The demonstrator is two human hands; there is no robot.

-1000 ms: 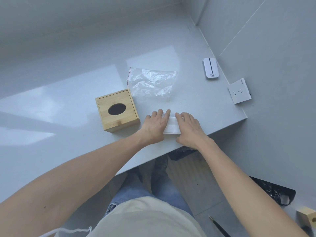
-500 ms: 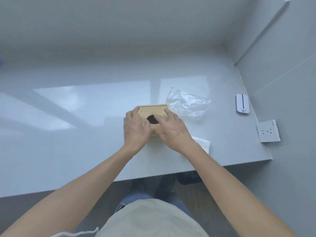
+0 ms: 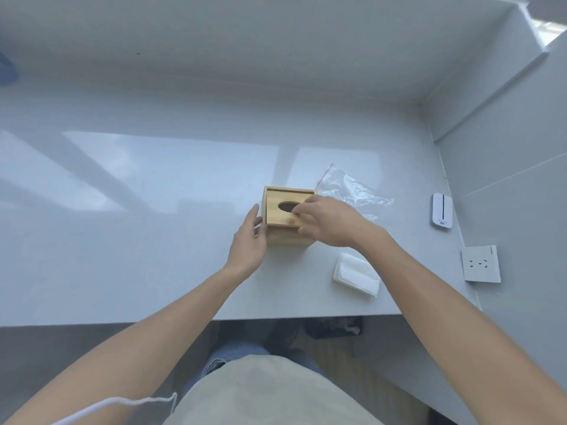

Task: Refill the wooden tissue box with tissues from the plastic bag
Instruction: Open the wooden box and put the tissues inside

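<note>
Wooden tissue box [image 3: 285,237] on grey countertop [image 3: 153,240]. Right hand [image 3: 328,222] pinches its sliding lid [image 3: 283,210]; left hand [image 3: 247,243] braces box side, fingers open. Tissue stack [image 3: 356,274] nearby; plastic bag [image 3: 352,188] behind.

The right hand [image 3: 329,222] covers the near right corner of the wooden tissue box [image 3: 283,210] and part of its oval opening, so the fingertips' hold cannot be made out. The box interior stays dark. Markings on the white device [image 3: 441,214] are too small to read. A blue object [image 3: 6,70] is cut off at the left edge.
</note>
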